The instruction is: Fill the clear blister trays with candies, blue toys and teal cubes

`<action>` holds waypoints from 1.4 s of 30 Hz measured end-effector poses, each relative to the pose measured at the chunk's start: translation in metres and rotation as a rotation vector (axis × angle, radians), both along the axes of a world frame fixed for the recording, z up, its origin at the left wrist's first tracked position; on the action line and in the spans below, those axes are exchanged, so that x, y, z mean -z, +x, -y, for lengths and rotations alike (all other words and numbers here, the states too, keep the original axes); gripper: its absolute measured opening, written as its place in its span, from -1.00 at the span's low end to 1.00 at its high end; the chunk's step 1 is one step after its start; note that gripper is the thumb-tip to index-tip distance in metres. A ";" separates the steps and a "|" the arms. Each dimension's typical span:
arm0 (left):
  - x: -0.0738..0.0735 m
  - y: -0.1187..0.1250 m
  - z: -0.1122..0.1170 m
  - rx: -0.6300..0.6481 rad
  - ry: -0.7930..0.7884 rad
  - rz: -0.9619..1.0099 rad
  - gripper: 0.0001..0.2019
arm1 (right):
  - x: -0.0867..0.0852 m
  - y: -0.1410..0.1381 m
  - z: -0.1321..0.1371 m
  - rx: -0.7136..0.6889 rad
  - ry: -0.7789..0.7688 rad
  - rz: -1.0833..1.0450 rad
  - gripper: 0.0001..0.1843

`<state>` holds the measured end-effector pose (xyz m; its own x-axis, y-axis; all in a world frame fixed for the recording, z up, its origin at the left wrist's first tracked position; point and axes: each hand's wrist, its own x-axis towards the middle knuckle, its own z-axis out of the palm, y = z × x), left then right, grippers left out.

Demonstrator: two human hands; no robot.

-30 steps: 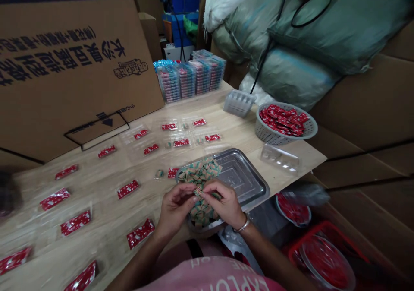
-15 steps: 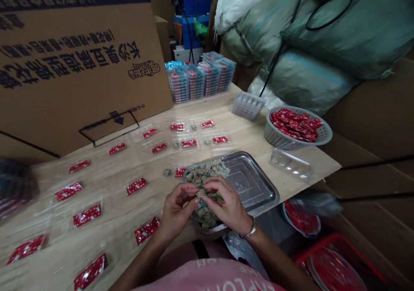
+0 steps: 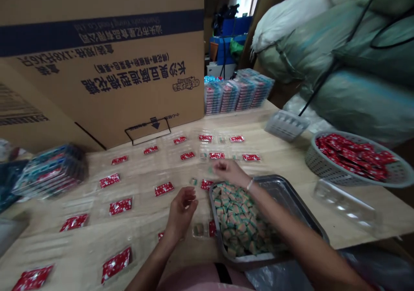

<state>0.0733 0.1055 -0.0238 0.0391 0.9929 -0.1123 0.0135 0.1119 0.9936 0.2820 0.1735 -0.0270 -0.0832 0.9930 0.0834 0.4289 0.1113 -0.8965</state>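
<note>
Small green-and-tan wrapped candies (image 3: pixel 237 222) heaped in left half of metal tray (image 3: pixel 291 198) at near table (image 3: pixel 287 159) edge. Right hand (image 3: pixel 228 171) stretched past tray's far corner, blurred, fingers drawn together; contents can't be told. Left hand (image 3: pixel 183 204) loosely curled, nothing seen in it. Half a second ago both hands met over the heap, pinching one candy.

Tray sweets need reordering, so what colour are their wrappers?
The sweets are wrapped in green and tan, clearest in the head view.
</note>
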 end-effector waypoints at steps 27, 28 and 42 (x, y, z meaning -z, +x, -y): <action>0.047 -0.062 -0.010 -0.102 -0.024 -0.286 -0.59 | 0.043 -0.051 -0.234 0.073 -0.169 0.489 -0.69; 0.044 -0.061 -0.011 -0.093 -0.034 -0.283 -0.59 | 0.041 -0.052 -0.233 0.082 -0.165 0.503 -0.69; 0.018 -0.046 -0.011 0.090 0.134 -0.486 -0.71 | -0.024 -0.010 -0.148 -0.025 -0.071 0.497 -0.86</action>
<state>0.0273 0.1165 -0.0414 0.1000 0.9949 -0.0105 0.4811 -0.0391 0.8758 0.2724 0.3212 -0.0025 -0.1200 0.9920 -0.0400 0.8040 0.0734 -0.5901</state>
